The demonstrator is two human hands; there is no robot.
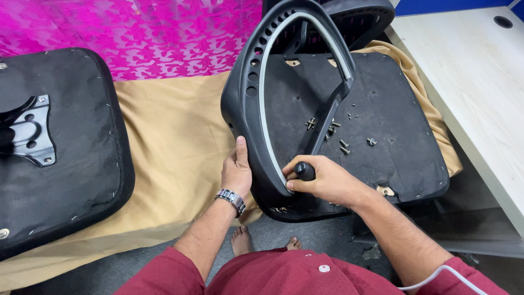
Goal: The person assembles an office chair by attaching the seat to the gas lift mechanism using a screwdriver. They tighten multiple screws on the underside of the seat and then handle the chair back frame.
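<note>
In the head view, the left hand (236, 170) lies flat and open against the outer edge of a black plastic chair armrest (256, 98), its thumb pointing up along the frame and its fingers hidden behind it, so the hand steadies the armrest rather than closing round it; a metal wristwatch (231, 200) sits on that wrist. The right hand (326, 180) is curled shut on the black handle of a screwdriver (304, 171), thumb pressed under it, at the lower inner curve of the armrest loop; the tool's tip cannot be seen. The armrest stands upright on the near left edge of an upturned black seat base (382, 158), which rests on a tan cloth (174, 153). Loose screws (333, 131) lie scattered on the seat base, just beyond the right hand. A second upturned seat base (60, 147) with a metal bracket (33, 131) lies well apart on the left. A pale desk (480, 87) stands to the right, and a magenta patterned cloth (153, 33) lies beyond.
</note>
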